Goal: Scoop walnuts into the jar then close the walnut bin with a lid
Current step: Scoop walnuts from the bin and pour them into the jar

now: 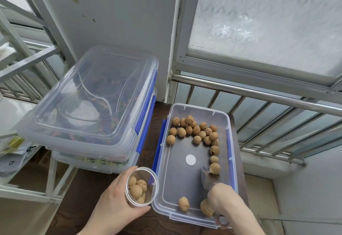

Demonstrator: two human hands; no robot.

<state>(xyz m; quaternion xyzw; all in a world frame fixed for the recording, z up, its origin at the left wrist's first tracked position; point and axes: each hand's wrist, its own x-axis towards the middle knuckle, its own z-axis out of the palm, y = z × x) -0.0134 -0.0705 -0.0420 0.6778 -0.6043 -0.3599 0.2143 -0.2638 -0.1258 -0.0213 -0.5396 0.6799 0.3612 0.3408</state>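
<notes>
A clear walnut bin (226, 118) with blue side clips lies open on a dark wooden table. Several walnuts (194, 130) cluster at its far end and along its right wall; two more lie at the near end. My left hand (112, 199) grips a clear jar (141, 186), tilted, just left of the bin, with several walnuts inside. My right hand (225, 201) reaches into the bin's near right corner and holds a clear scoop (209, 177), whose mouth touches a walnut (214, 168) by the right wall. No lid sits on this bin.
Two closed clear bins (88, 97) with blue clips are stacked at the left, the lid of the top one facing up. A metal rack (27, 59) stands further left. A steel railing (259, 90) and a frosted window lie behind the table.
</notes>
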